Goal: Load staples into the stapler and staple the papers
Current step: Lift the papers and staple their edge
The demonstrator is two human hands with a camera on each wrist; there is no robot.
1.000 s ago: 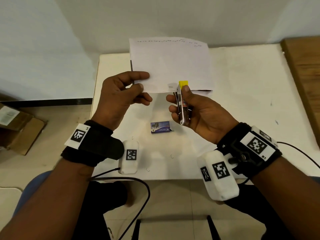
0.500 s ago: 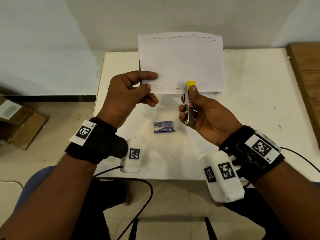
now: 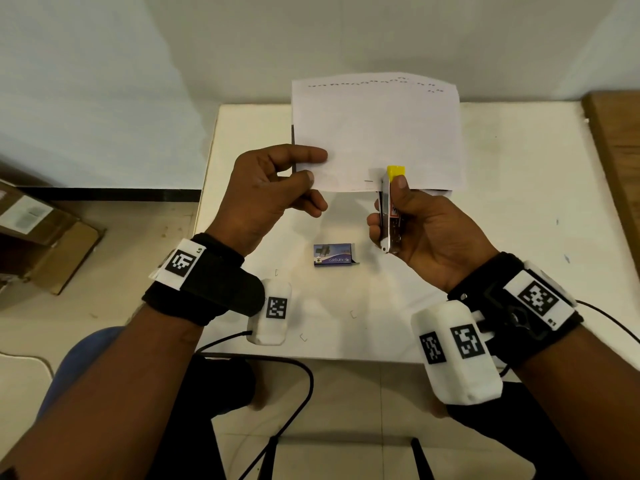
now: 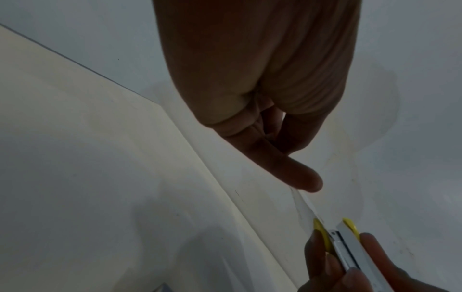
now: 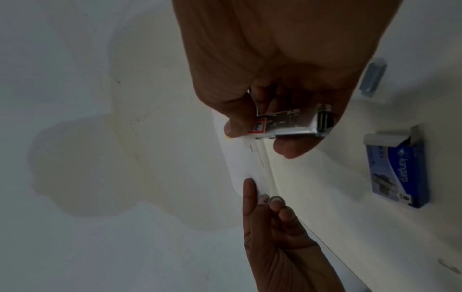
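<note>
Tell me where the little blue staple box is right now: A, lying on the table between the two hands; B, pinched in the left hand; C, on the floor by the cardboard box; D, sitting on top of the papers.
A: the blue staple box lies on the white table, while the left hand pinches the papers and the right hand grips the stapler.

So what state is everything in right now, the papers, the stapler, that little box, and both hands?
papers: held up off the table, one staple near the lower edge
stapler: gripped, its yellow-capped nose over the papers' lower edge
staple box: lying flat on the table, end flap open
loose staples: scattered on the table
left hand: pinches the papers' lower left corner
right hand: grips the stapler
</note>
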